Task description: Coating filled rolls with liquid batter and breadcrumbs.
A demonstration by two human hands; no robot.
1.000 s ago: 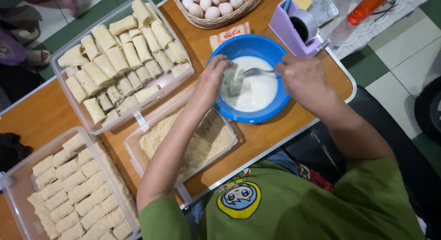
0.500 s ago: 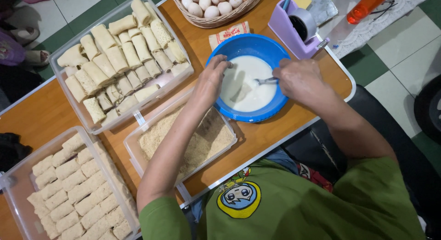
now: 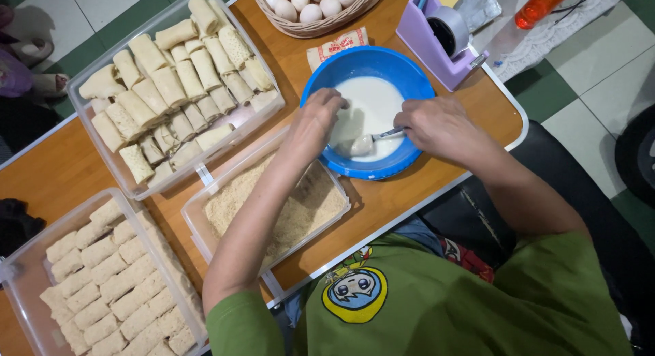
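White batter fills the blue bowl [image 3: 368, 110] mid-frame; I see my left hand [image 3: 315, 122] dipping a roll [image 3: 348, 146], my right hand [image 3: 440, 127] gripping the spoon [image 3: 385, 134] to coat it.

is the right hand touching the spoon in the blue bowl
Touching. The head view shows the right hand gripping the handle of the spoon, whose bowl end sits in the white batter inside the blue bowl.

My low wooden table [image 3: 61, 172] with its white edge stands on a floor [image 3: 593, 90] of pale and green tiles. A lace cloth [image 3: 546, 35] lies past the far corner. Light is even; dark shadow sits at both sides.
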